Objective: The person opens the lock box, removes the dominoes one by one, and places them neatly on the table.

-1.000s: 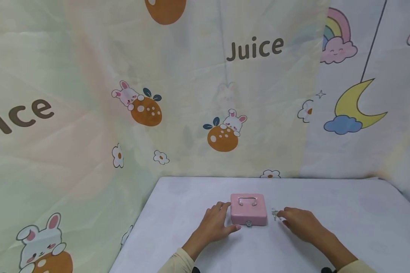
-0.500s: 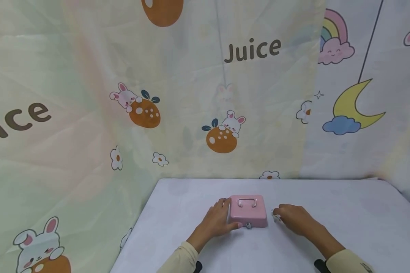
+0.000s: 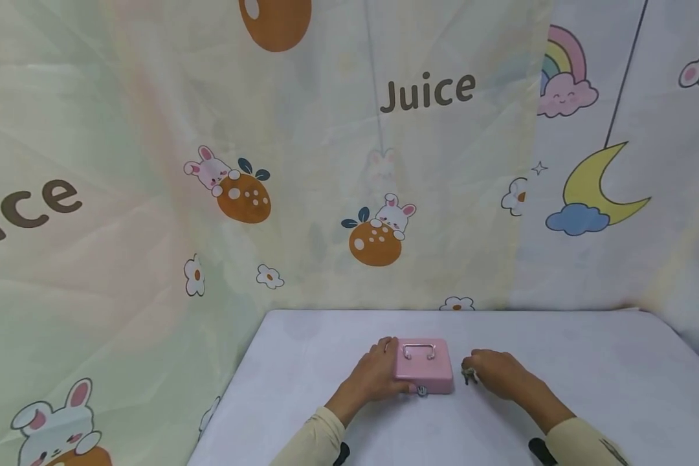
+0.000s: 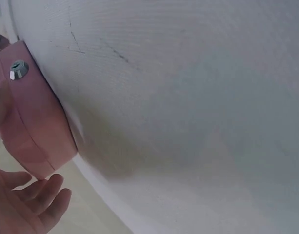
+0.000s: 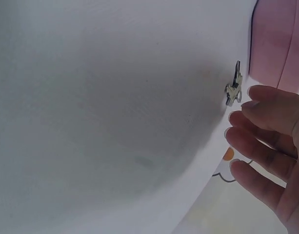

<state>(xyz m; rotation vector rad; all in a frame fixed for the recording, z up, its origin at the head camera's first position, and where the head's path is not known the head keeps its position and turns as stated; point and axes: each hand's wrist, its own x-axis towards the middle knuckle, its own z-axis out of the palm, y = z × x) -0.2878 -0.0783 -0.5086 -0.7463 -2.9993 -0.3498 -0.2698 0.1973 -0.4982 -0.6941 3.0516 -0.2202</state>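
The person's left hand (image 3: 374, 374) has the near-left corner of the pink box (image 3: 424, 361) in its grasp, thumb on the front beside the lock (image 4: 19, 69) and fingers along the side, while the box sits lid down on the white table (image 3: 582, 366). Just off the box's right side, the right hand (image 3: 497, 374) has thumb and forefinger drawn together in a pinch on the keys (image 3: 469, 375), its other fingers, as I see it, loosely bent.

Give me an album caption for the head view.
Left hand on a pink box, right hand at small keys beside it.
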